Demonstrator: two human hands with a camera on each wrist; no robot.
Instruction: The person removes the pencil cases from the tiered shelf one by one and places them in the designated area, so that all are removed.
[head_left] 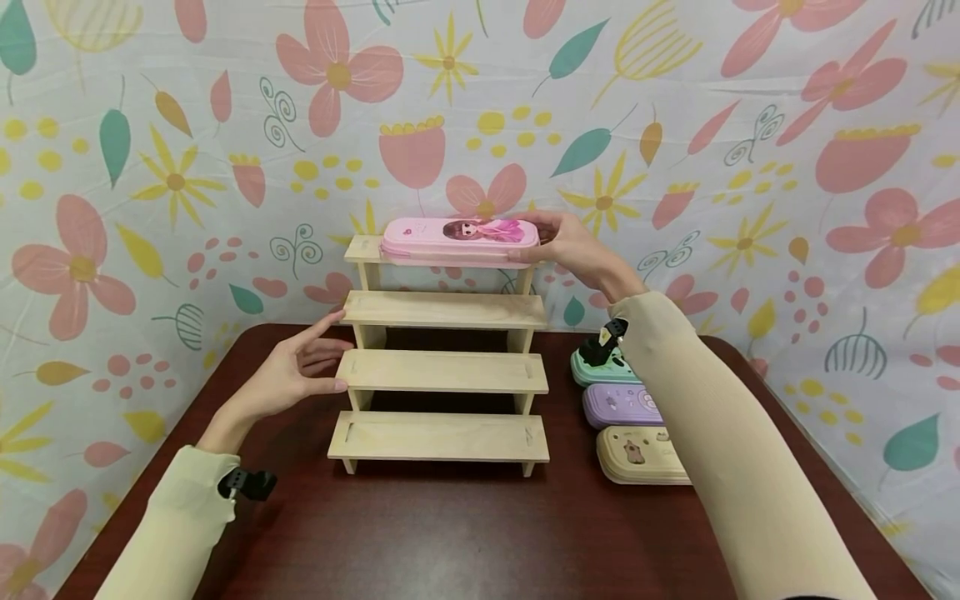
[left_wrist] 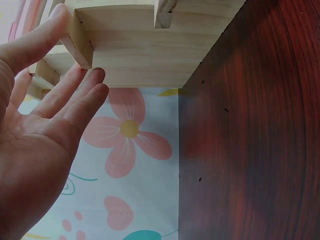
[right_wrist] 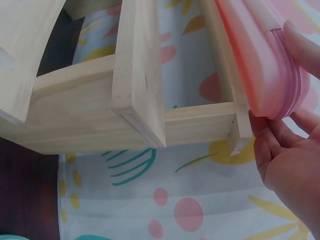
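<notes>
A pink zippered pencil case [head_left: 420, 239] with a doll-like girl on its lid lies along the top tier of a stepped wooden rack [head_left: 442, 371]. My right hand [head_left: 581, 252] grips the case's right end, thumb on the near side; the right wrist view shows the zipper [right_wrist: 295, 95] close to the fingers. At the rack's left side, my left hand [head_left: 277, 375] has its fingers extended, thumb and index finger touching the ends of the middle tiers. In the left wrist view, the left palm [left_wrist: 40, 145] faces the rack and holds nothing.
Right of the rack, a green case [head_left: 585, 368], a purple case [head_left: 615, 406] and a cream case [head_left: 637, 458] lie in a row, partly hidden by the right arm. The dark wooden table [head_left: 420, 533] ends against a floral cloth backdrop [head_left: 225, 150].
</notes>
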